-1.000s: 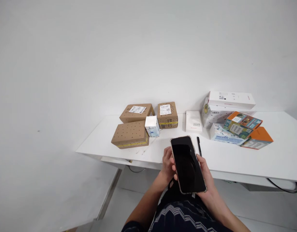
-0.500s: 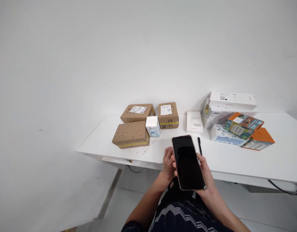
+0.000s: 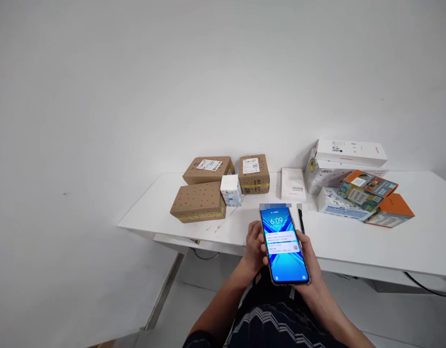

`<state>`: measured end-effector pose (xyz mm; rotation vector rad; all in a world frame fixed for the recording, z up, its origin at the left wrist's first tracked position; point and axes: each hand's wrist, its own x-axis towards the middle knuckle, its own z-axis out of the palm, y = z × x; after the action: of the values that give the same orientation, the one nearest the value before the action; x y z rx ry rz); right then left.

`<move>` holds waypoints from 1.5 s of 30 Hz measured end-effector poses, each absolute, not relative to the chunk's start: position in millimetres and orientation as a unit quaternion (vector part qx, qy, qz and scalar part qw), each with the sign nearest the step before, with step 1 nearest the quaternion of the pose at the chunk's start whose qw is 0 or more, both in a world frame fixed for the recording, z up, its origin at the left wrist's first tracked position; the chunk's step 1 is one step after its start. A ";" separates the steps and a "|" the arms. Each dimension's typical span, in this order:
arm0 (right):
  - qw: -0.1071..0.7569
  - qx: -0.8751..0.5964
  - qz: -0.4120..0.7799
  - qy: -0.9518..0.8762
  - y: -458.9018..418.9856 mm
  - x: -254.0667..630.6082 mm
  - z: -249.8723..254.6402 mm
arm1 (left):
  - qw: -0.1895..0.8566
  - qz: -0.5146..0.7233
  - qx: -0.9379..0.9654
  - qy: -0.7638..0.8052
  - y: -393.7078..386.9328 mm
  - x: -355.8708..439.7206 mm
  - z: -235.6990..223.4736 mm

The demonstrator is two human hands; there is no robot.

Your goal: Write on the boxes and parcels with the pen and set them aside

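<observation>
A smartphone in a clear case lies tilted in my right hand, its thumb along the right edge and fingertips showing at the left edge. Its lit blue screen shows 6:09 and two notification panels. Close against the phone's left side is my left hand, fingers curled; whether anything is inside them is hidden. Just beyond the phone, a black pen rests on the white table. Behind it stands a white power bank box.
At left are brown cardboard boxes and a small white-and-blue box. White boxes are stacked at right, with a blue-white box and orange-topped boxes in front. A wall rises behind the table.
The phone's screen has gone from black to lit, showing a blue lock screen. Both hands stay almost in place around it; the view has shifted very slightly.
</observation>
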<state>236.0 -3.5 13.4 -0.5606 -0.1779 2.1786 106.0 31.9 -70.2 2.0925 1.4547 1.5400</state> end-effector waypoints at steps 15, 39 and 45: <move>0.412 -0.741 0.186 -0.496 -1.2 372.6 -75.8 | 0.395 0.351 0.676 0.514 58.3 66.8 -100.4; 0.461 -0.611 -0.046 -0.642 19.8 354.4 -118.3 | 0.532 0.577 0.426 0.450 149.7 93.8 -9.7; 0.469 -0.599 -0.040 -0.648 14.4 348.8 -123.0 | 0.434 0.618 0.418 0.504 201.4 79.8 12.0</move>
<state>348.8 14.4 -123.0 -1.4678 -1.5873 -0.0982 79.8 201.4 12.0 1.0415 1.2559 1.5399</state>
